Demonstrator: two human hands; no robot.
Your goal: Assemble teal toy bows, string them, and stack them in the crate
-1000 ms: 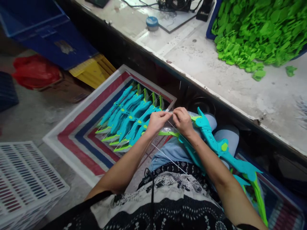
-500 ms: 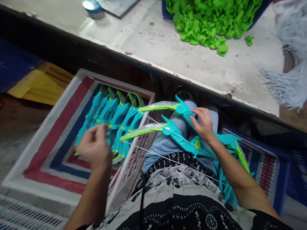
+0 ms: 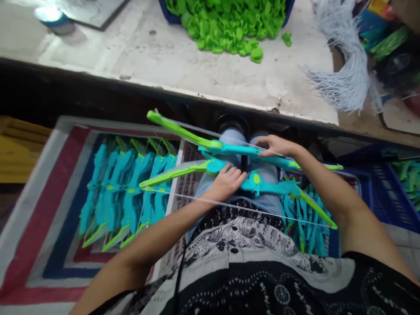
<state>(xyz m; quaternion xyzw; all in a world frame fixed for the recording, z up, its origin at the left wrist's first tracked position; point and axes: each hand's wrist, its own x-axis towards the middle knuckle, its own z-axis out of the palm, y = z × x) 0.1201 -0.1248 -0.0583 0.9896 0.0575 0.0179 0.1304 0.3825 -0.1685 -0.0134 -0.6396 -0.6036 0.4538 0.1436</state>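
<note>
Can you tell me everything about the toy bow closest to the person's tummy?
The near bow has a turquoise middle and light green limbs at both ends, and looks like plastic. A small light green piece sits near its center, and a thin white string runs tip to tip on the tummy side. It lies over the person's lap, left tip out over the striped crate. The left hand lies across its turquoise part.

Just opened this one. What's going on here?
A seated person has the left hand on the nearer turquoise-and-green bow and the right hand at the farther bow, both spanning the lap. Similar bows stand side by side in a stripe-lined crate at left, and green pieces lie heaped on the table ahead.
</note>
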